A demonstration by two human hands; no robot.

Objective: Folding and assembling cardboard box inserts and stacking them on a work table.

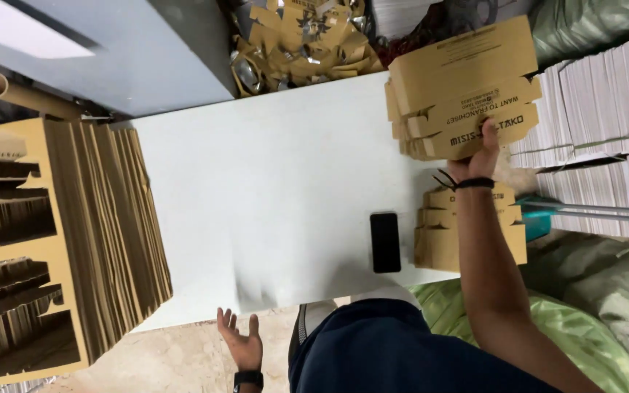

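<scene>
the right hand (483, 149) grips a stack of folded cardboard boxes (464, 87) by its near edge, above the table (271, 189). light, stiff, but likely to slide apart; support underneath. the left hand (240, 342) hangs open, empty.

We take this for a packing workshop: a big stack of flat die-cut cardboard blanks (60, 240) stands beyond our left hand (240, 342), and folded brown boxes (464, 87) pile up at our right hand (478, 156). Past that hand rise bundled white sheets (606, 102), with cardboard offcuts (300, 40) heaped beyond the white table (271, 182).
</scene>
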